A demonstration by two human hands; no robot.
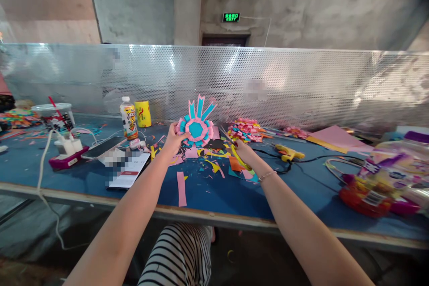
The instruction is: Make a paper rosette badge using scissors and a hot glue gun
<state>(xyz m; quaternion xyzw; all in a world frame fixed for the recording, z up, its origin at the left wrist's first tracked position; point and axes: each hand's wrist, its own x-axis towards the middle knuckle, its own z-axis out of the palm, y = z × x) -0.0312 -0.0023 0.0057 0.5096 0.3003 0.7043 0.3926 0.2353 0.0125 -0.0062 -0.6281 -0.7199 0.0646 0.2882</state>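
Observation:
My left hand (pixel 172 140) pinches the left edge of a pink and blue paper rosette (pixel 196 131), held up above the table. Its round blue centre faces me, and three notched ribbon tails point upward. Over the table to the right, my right hand (pixel 245 151) is closed around yellow-handled scissors (pixel 237 157). Their thin blades reach up and left toward the rosette, apart from it. Below the hands lie paper scraps in several colours, among them a pink strip (pixel 181 189). Behind my right hand sits a pile of pink and multicoloured paper rosettes (pixel 246 129).
A yellow glue gun (pixel 288 153) with a black cord lies to the right, near a plastic jar (pixel 395 174). On the left are a phone (pixel 132 172), a purple power strip (pixel 69 158), a bottle (pixel 128 118) and a yellow can (pixel 143 114). A perforated metal screen (pixel 295 85) stands behind.

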